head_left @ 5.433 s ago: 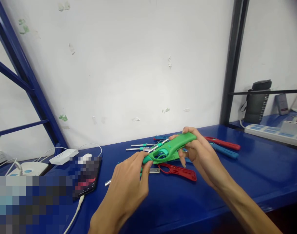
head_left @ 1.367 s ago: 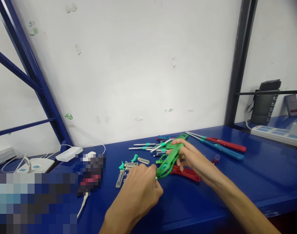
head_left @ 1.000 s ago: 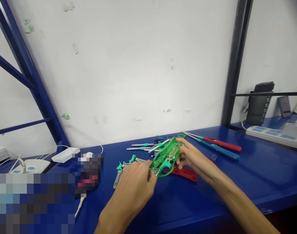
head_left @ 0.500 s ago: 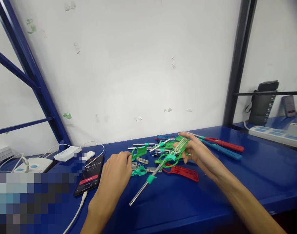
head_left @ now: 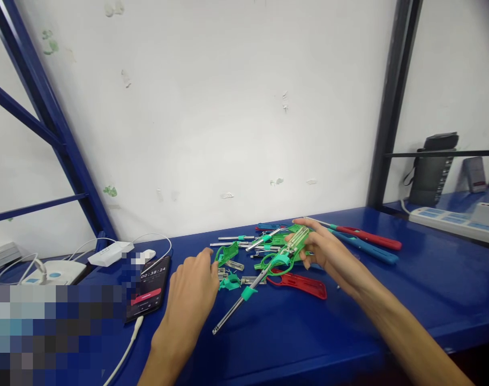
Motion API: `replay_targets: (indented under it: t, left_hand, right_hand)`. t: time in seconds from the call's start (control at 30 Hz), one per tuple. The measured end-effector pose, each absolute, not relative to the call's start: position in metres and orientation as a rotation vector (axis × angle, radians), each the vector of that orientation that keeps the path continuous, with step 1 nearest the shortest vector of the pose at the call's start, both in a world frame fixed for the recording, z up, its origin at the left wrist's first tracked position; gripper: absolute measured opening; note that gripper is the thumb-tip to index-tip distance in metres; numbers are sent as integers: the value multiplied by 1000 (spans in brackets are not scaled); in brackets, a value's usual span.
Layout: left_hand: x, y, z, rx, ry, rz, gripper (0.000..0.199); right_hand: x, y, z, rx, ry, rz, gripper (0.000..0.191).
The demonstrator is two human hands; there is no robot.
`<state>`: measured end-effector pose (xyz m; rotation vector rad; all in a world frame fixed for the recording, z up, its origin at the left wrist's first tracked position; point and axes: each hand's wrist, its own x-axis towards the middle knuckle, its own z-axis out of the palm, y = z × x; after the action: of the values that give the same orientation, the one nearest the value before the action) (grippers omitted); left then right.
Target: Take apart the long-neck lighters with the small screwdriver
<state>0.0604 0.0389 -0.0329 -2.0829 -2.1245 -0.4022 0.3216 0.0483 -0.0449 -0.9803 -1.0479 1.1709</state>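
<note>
My right hand (head_left: 330,254) is closed around the handle of an opened utility lighter. Its green half shell holds a clear fuel tank (head_left: 299,239), and its metal tube (head_left: 230,315) slants down toward the left with a turquoise piece (head_left: 249,293) round it. My left hand (head_left: 195,277) is curled over the left side of the parts, its fingertips mostly hidden; what they grip, if anything, I cannot make out. Just beyond them are a green casing half (head_left: 229,252), a loose clear tank (head_left: 235,265) and turquoise plastic bits (head_left: 230,281).
A red casing half (head_left: 300,284) lies beneath the held lighter. More metal tubes (head_left: 236,238) lie behind. Whole red (head_left: 368,237) and blue lighters (head_left: 365,246) lie at the right. A phone with a cable (head_left: 153,287) is at the left, a power strip (head_left: 455,224) at the far right.
My left hand has shifted slightly, and the green casing half beside it has moved a little left and tilted. My right hand and the lighter are almost unmoved.
</note>
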Motion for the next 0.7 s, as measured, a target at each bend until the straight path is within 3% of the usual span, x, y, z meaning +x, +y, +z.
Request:
replay_targets:
  t: [0.13,0.3,0.47,0.7]
  left_hand:
    - [63,37,-26,-2094,-2074,-585,24]
    - [71,34,-29,-2142,-1995,-1054,25]
    - [77,33,-46,-2616,-1756,-876,49]
    - [88,21,-34,-2654,-1521,-1106,36]
  right_hand:
    - [325,47,-42,-982,-1037,1163,51]
    - [336,45,-38,-962,-1044,1146,51]
    - [345,42,-33,-960,-1026,1102,50]
    - [338,41,-32,-907,-1021,1164,43]
